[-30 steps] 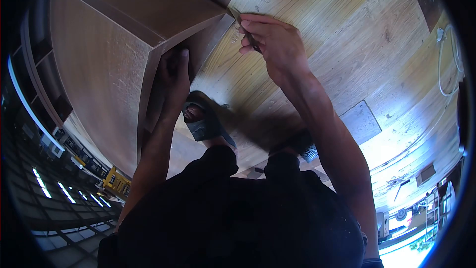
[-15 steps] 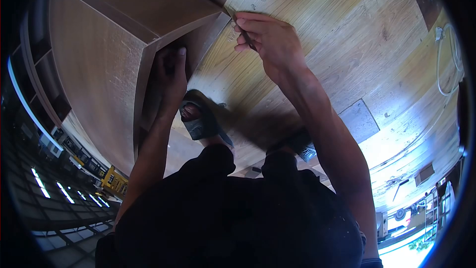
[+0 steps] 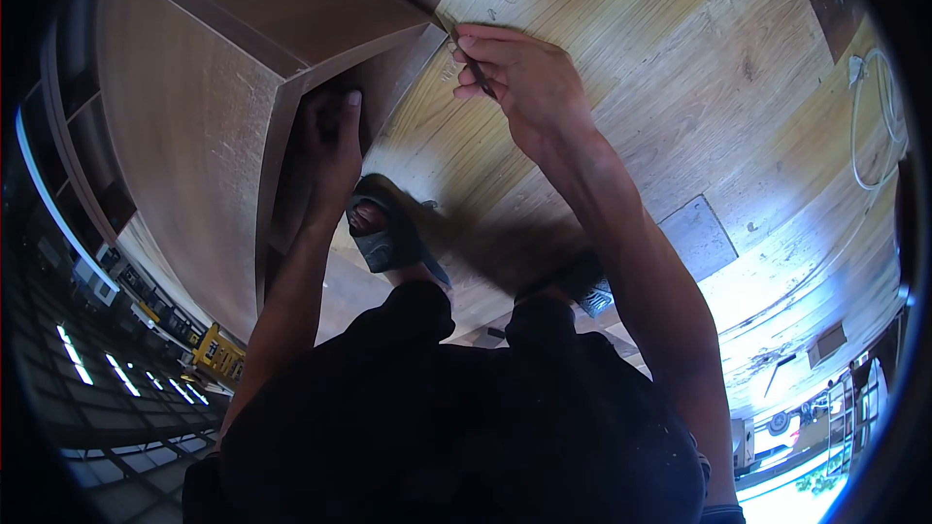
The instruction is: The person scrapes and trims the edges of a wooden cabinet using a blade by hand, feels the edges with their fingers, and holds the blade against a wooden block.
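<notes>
A brown wood-look cabinet (image 3: 194, 87) lies at the left, one side open toward me. My left hand (image 3: 335, 131) reaches into that opening, thumb up and fingers curled in shadow; whatever they grip is hidden. At the cabinet's far corner, my right hand (image 3: 529, 78) is closed around a thin dark hand tool (image 3: 479, 76). Its narrow end points at the corner edge, and its thicker end sticks out below the fingers. Whether the tip touches the panel is hard to tell.
Wood-look boards (image 3: 660, 68) cover the floor. My sandalled foot (image 3: 383, 233) stands beside the opening. A pale cable (image 3: 859, 146) loops at the right, near a grey rectangular patch (image 3: 701, 236). Yellow equipment (image 3: 218, 357) stands far left.
The whole view has shifted slightly left. Both hands keep nearly the same pose, with the right hand still holding the tool at the cabinet corner.
</notes>
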A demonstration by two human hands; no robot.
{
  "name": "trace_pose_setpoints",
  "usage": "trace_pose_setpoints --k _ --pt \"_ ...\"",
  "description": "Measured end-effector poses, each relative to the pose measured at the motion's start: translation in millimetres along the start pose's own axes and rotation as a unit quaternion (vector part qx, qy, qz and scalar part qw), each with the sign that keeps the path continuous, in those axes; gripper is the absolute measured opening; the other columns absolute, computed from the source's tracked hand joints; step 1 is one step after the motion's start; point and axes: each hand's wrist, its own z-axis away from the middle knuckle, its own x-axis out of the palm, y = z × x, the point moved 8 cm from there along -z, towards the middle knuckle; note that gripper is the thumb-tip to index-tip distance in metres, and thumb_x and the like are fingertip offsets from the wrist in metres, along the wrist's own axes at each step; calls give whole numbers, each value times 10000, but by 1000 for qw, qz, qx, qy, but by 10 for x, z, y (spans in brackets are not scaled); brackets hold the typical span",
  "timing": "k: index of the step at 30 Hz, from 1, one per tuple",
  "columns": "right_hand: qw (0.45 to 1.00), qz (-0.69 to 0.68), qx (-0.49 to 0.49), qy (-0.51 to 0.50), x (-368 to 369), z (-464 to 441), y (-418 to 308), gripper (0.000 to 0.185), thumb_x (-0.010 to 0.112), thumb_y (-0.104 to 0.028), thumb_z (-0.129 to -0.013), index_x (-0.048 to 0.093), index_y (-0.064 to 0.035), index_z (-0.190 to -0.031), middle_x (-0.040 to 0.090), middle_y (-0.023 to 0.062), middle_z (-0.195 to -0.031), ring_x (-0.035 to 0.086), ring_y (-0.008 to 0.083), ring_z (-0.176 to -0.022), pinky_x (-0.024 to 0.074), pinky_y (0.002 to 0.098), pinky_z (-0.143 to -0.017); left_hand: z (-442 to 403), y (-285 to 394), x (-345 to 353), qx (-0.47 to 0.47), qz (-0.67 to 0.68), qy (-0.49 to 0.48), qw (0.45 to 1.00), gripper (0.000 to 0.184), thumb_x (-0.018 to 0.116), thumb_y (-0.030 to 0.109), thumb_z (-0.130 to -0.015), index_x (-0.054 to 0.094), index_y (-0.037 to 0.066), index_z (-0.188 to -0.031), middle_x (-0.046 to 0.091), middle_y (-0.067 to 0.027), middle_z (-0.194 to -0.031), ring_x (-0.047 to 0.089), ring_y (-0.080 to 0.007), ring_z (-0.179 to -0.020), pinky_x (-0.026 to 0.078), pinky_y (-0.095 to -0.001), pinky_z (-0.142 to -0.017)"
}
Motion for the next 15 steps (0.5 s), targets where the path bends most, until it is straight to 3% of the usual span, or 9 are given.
trace_pose_setpoints --k 2,3,5,15 --pt "1000 2 3 0 -3 0 1 311 646 -78 -1043 658 97 -1300 722 127 -1029 680 187 -867 597 354 -856 4 -81 26 -32 -25 -15 999 622 668 548 -1027 597 54 -1398 669 -175 -1309 614 -303 -1246 452 -417 -1096" --pt "1000 3 6 -1 -2 -7 1 314 643 -79 -1046 655 97 -1306 722 128 -1032 681 188 -870 597 354 -858 -5 -96 37 -32 -25 -14 999 622 668 548 -1027 597 54 -1398 669 -175 -1309 614 -303 -1246 452 -417 -1096" --pt "1000 -1 6 -4 2 -9 9 317 645 -80 -1045 653 98 -1307 721 126 -1029 681 186 -871 597 352 -859 -23 -47 10 19 17 18 1000 545 776 452 -989 590 54 -1312 659 -57 -1042 603 -158 -975 494 -326 -912" --pt "1000 -6 -2 -13 45 -60 8 317 656 -86 -1044 653 92 -1306 713 114 -1003 683 178 -864 598 347 -858 0 -46 3 2 7 16 1000 539 778 466 -986 603 57 -1291 647 -40 -1008 597 -146 -956 491 -318 -894"
